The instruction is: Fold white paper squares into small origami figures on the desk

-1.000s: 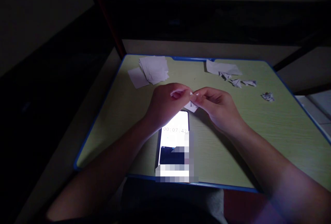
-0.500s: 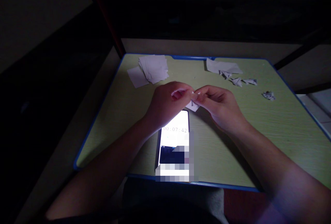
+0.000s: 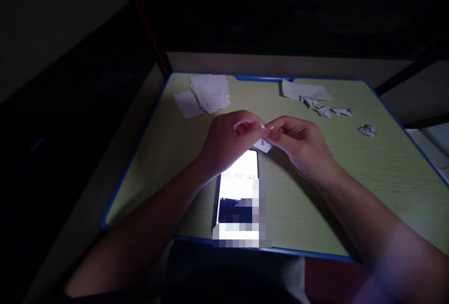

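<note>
Dark walls (image 3: 280,23) are seen around a pale green tabletop (image 3: 351,168), which is bordered by a blue rim (image 3: 263,78). Near its middle, a small folded paper (image 3: 265,146) is pinched between thumb and fingers by both the left hand (image 3: 224,138) and the right hand (image 3: 303,145), their fingertips being brought together at its upper end. Its lower corner is left showing beneath them (whether the tabletop is touched by it cannot be told). On the near side, a phone (image 3: 235,184) is laid flat, partly hidden by the left hand; 00:07:42 is shown on its lit screen, and its lower part is masked by blurred blocks. Farther out, to the left, a fanned stack of sheets (image 3: 212,91) is set down, with a single sheet (image 3: 187,105) laid against it. Toward the far right, a creased sheet (image 3: 307,91) is placed near the rim, with three folded pieces (image 3: 323,111) beside it and one crumpled piece (image 3: 367,130) set apart.
</note>
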{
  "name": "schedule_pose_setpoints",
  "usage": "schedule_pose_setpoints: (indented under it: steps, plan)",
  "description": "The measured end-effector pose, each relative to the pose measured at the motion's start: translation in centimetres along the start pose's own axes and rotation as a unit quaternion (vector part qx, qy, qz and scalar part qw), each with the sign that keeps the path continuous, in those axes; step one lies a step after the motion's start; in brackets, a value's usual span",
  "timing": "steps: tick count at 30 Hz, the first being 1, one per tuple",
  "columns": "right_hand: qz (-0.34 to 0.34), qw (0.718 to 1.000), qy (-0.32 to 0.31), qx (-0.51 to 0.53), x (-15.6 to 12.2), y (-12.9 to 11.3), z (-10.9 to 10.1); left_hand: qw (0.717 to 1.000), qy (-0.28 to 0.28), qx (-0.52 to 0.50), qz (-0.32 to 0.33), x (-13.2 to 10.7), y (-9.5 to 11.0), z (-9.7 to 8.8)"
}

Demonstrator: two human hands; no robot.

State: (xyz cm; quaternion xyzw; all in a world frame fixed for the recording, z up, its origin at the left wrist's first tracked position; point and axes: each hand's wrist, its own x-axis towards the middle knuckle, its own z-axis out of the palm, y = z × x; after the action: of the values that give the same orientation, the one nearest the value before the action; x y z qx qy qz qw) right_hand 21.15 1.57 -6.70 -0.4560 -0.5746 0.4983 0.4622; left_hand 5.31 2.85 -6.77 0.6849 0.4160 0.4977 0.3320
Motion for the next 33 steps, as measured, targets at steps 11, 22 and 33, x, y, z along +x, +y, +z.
schedule_pose_setpoints:
  steps: [11,22,33]
  plan:
    - [-0.015,0.999,-0.007,-0.033,-0.27,-0.16,0.24,0.996,0.009,-0.076,-0.038,0.18,0.27,-0.38]
    - [-0.004,1.0,0.014,-0.024,-0.23,-0.14,0.38,0.999,-0.001,-0.032,-0.018,-0.12,0.1,-0.34]
    - [-0.004,1.0,0.018,-0.007,-0.26,-0.79,0.65,0.999,0.04,-0.005,-0.004,0.27,-0.1,-0.06]
